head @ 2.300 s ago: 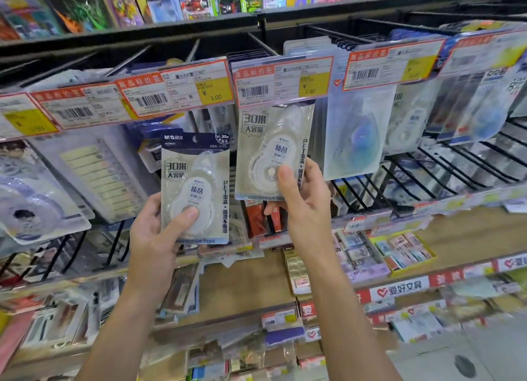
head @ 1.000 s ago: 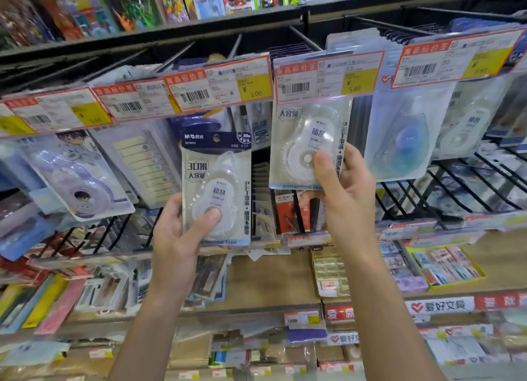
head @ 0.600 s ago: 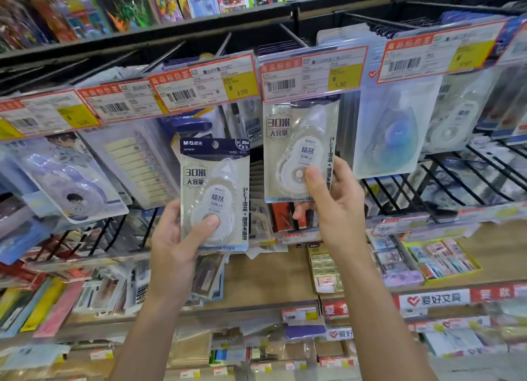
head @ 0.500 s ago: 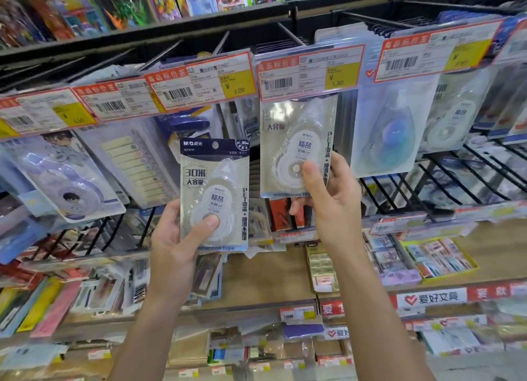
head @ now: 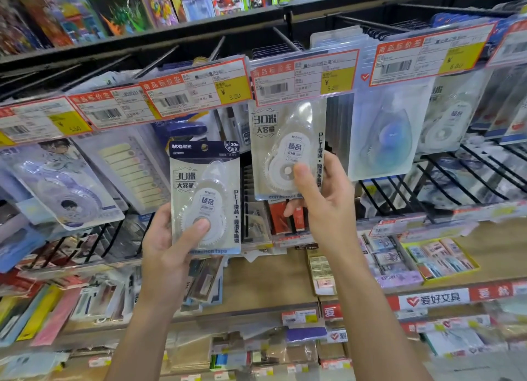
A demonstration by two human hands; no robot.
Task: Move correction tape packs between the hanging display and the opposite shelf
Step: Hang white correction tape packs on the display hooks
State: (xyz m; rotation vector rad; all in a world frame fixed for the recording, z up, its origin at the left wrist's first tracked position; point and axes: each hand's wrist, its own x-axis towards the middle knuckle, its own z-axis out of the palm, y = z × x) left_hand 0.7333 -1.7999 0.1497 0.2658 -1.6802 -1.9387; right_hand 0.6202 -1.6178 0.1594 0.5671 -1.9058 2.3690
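Both hands are up in front of the hanging display, and each one has a correction tape pack. The left hand [head: 168, 238] grips a pack with a dark blue header [head: 204, 198], thumb pressed flat on the clear blister over the tape wheel, fingers curled behind the card. That pack is upright and free of the pegs, held out in front of the rack, lower than its twin.

The right hand [head: 325, 201] pinches the second pack [head: 288, 149], thumb on the front by the wheel and fingers wrapped round the back edge. This one is up at the display itself, its top edge tucked behind the red-and-yellow price tag [head: 303, 77]; whether it sits on the peg I cannot tell, the tag hides the hole.

To the right of it hangs a pack with a blue teardrop-shaped tape [head: 385, 132], and beyond that more white ones, a bit blurred. On the left, under another price tag [head: 196, 87], hang a pack of pale sticky index tabs [head: 134, 169] and a purple-tinted tape pack with a cartoon figure [head: 60, 181]. Below the black wire rack, a wooden shelf [head: 265, 281] carries small boxes of erasers in a yellow tray [head: 440, 259].
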